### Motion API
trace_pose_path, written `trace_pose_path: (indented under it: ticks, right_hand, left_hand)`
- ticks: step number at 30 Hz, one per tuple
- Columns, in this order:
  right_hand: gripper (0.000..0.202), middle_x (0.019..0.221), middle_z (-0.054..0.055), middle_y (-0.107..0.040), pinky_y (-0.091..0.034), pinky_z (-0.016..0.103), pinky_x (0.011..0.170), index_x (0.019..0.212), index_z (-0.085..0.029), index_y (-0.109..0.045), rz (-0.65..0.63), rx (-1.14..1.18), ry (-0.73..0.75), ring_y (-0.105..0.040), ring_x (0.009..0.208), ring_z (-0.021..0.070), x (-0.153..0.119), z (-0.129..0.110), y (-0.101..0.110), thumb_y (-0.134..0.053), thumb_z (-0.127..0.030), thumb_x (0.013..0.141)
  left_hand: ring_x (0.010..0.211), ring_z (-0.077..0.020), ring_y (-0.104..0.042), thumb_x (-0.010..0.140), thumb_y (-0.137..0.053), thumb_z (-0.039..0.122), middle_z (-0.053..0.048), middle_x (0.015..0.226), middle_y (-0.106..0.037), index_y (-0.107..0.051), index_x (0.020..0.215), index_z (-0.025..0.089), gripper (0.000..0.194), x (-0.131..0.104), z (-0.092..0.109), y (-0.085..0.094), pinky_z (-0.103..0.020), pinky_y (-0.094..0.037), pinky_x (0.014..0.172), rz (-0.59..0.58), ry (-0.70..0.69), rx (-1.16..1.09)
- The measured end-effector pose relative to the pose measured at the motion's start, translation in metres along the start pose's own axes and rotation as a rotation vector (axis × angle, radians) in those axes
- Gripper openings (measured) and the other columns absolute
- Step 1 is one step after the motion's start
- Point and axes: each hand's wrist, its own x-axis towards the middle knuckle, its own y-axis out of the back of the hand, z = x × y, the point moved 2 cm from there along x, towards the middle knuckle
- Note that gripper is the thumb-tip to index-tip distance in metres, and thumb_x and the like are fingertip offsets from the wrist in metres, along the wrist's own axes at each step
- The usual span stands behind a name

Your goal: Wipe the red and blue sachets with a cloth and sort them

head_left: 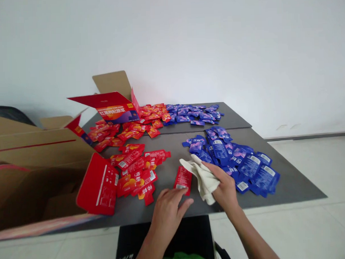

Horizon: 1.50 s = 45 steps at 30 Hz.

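A single red sachet (183,178) lies flat on the grey table, its printed side with a barcode facing up. My left hand (170,206) is at its near end, fingers apart, thumb stretched out; whether the fingertips touch it I cannot tell. In my right hand (224,188) is a white cloth (201,177), bunched up and hanging over the sachet's right side. Left of it lies a loose pile of red sachets (136,174). Close to my right hand, on its far side, is a pile of blue sachets (235,157).
An open red carton (117,113) stands at the back left among more red sachets (149,117). More blue sachets (194,114) lie at the back. A large open cardboard box (34,149) fills the left side, its red flap (102,186) over the table. A white wall (243,47) rises behind.
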Motion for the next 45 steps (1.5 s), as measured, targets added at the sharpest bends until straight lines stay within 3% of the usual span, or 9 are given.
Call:
trace_pose_path:
  ticks: [3,7,14,20,23,26,32,38,45]
  right_hand:
    - [0.034,0.124,0.011,-0.079,-0.063,0.046,0.097,0.123,-0.023,-0.079,0.167,0.038,-0.162,-0.076,0.110,0.0322,-0.047,0.009,0.023,-0.072,-0.032,0.091]
    - [0.040,0.121,0.011,-0.080,-0.065,0.052,0.094,0.122,-0.023,-0.080,0.230,0.025,-0.297,-0.077,0.109,0.0377,-0.083,0.027,0.039,-0.075,-0.039,0.086]
    - [0.032,0.116,0.012,-0.081,-0.069,0.047,0.086,0.114,-0.024,-0.084,0.104,0.060,-0.172,-0.080,0.102,0.0367,-0.080,0.035,0.042,-0.073,-0.035,0.085]
    - [0.034,0.120,0.011,-0.080,-0.068,0.043,0.088,0.119,-0.026,-0.082,0.059,0.074,-0.130,-0.079,0.106,0.0346,-0.080,0.040,0.040,-0.072,-0.032,0.087]
    - [0.034,0.118,0.010,-0.081,-0.068,0.043,0.088,0.119,-0.027,-0.082,0.050,0.083,-0.126,-0.080,0.104,0.0344,-0.079,0.039,0.041,-0.071,-0.031,0.087]
    - [0.034,0.117,0.010,-0.081,-0.067,0.045,0.090,0.119,-0.026,-0.081,0.071,0.096,-0.149,-0.080,0.104,0.0344,-0.078,0.037,0.043,-0.070,-0.032,0.088]
    - [0.035,0.119,0.012,-0.081,-0.065,0.047,0.095,0.120,-0.023,-0.081,0.092,0.144,-0.255,-0.078,0.108,0.0344,-0.078,0.031,0.043,-0.073,-0.036,0.088]
    - [0.040,0.122,0.012,-0.079,-0.060,0.051,0.102,0.121,-0.022,-0.080,0.114,0.208,-0.363,-0.076,0.112,0.0348,-0.080,0.034,0.037,-0.076,-0.042,0.087]
    - [0.042,0.123,0.012,-0.079,-0.058,0.051,0.102,0.123,-0.021,-0.079,0.264,0.142,-0.377,-0.076,0.111,0.0336,-0.063,0.025,0.044,-0.077,-0.043,0.087]
  left_hand:
    - [0.100,-0.0245,-0.073,0.106,-0.055,0.029,-0.005,0.109,-0.078,-0.069,0.118,0.024,0.020,0.028,0.002,0.003,-0.044,-0.055,0.093,0.070,0.084,0.049]
    - [0.115,-0.0313,-0.064,0.099,-0.063,0.028,-0.011,0.122,-0.071,-0.063,0.134,0.021,0.035,0.062,0.000,-0.018,-0.047,-0.052,0.098,0.065,0.171,0.231]
    - [0.111,-0.0359,-0.063,0.087,-0.078,0.038,-0.020,0.119,-0.067,-0.063,0.132,0.011,0.054,0.093,-0.018,-0.052,-0.049,-0.053,0.095,0.044,0.278,0.261]
    - [0.102,-0.0268,-0.071,0.073,-0.091,0.029,-0.013,0.112,-0.073,-0.069,0.124,0.013,0.057,0.112,-0.032,-0.047,-0.033,-0.056,0.087,-0.041,0.247,0.144]
    - [0.091,-0.0232,-0.071,0.079,-0.086,0.028,-0.007,0.099,-0.073,-0.075,0.105,0.015,0.032,0.115,-0.023,-0.034,-0.030,-0.055,0.080,-0.064,0.183,0.090]
    - [0.086,-0.0181,-0.069,0.093,-0.073,0.029,-0.003,0.093,-0.070,-0.075,0.091,0.019,0.010,0.109,-0.004,-0.011,-0.027,-0.053,0.078,-0.082,0.080,0.023]
    - [0.103,-0.0188,-0.067,0.095,-0.070,0.016,-0.001,0.103,-0.073,-0.078,0.096,0.028,0.015,0.061,0.021,0.025,-0.036,-0.048,0.098,-0.075,-0.181,-0.022]
    - [0.129,-0.0263,-0.061,0.090,-0.079,0.020,-0.002,0.126,-0.074,-0.074,0.118,0.031,0.030,-0.003,0.001,0.015,-0.050,-0.043,0.113,-0.217,-0.130,0.063]
    - [0.146,-0.0287,-0.049,0.095,-0.074,0.027,-0.007,0.156,-0.055,-0.055,0.146,0.028,0.054,-0.036,-0.001,-0.003,-0.051,-0.044,0.119,-0.146,-0.158,0.145]
